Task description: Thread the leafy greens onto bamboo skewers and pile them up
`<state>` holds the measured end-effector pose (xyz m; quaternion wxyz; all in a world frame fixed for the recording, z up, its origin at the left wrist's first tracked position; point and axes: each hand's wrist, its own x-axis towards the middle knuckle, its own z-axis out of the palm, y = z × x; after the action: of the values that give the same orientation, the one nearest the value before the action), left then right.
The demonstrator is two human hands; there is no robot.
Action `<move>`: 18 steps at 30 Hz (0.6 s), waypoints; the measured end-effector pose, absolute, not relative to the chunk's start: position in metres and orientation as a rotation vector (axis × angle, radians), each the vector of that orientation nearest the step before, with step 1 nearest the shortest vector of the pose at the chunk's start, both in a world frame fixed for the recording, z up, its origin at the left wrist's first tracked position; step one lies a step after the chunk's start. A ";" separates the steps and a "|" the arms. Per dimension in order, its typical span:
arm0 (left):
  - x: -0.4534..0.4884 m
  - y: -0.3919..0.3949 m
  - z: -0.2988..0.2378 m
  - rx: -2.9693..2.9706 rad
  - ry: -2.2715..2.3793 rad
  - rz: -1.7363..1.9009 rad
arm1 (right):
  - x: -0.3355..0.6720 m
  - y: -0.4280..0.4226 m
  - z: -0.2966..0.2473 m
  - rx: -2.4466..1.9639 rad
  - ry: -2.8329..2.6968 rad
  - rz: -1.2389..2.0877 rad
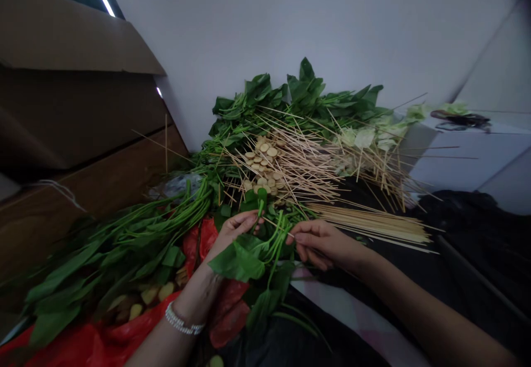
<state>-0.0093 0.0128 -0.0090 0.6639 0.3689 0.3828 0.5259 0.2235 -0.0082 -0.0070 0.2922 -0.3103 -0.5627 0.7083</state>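
Clock ref: hands at centre, 12 = away from me.

**Hands.** L hand [234,236] is at approx. 10 o'clock of the work point. L fingers [245,221] are curled nearly shut around a leafy green sprig [238,262], w/ its stems gathered in the grip. R hand [322,242] is at 3 o'clock. R fingers [302,239] are pinched almost shut on a thin bamboo skewer [279,229], which runs toward the sprig at approx. 9 o'clock. Its tip meets the stems near L fingers; exact contact is hidden by foliage, so I can't confirm penetration.

**Progress.** Done, as far as visible: a loose skewer heap [298,162] lies at 12 o'clock, over the greens, w/ round tan slices [263,160] at its centre. Many skewers cross at random angles. I can't tell how many pass through a slice or leaf. Left: a tidy skewer bundle [369,223] lies at 3 o'clock, parallel and apparently bare. A long mass of leafy greens [124,245] sits at 9 o'clock, w/ no skewers visible in it.

**Surroundings.** A red plastic bag [99,331] lies at approx. 8 o'clock under pale tuber chunks [149,295]. Pale leaves [365,137] sit at 1 o'clock. A cardboard box [70,35] stands at 10 o'clock.
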 end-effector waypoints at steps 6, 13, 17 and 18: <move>-0.009 0.012 -0.009 0.834 0.879 1.197 | 0.223 -0.006 -0.008 -0.845 -1.486 1.862; -0.008 0.010 -0.006 0.890 0.910 1.181 | 0.223 -0.005 -0.011 -0.853 -1.497 1.847; -0.009 0.011 -0.005 0.908 1.001 1.190 | 0.222 -0.005 -0.012 -0.888 -1.506 1.851; -0.009 0.011 -0.005 0.914 1.023 1.189 | 0.222 -0.005 -0.012 -0.896 -1.508 1.848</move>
<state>-0.0086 0.0113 -0.0045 0.6156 0.3969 0.4440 0.5161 0.2217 -0.0054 -0.0120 0.2925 -0.3363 -0.5661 0.6934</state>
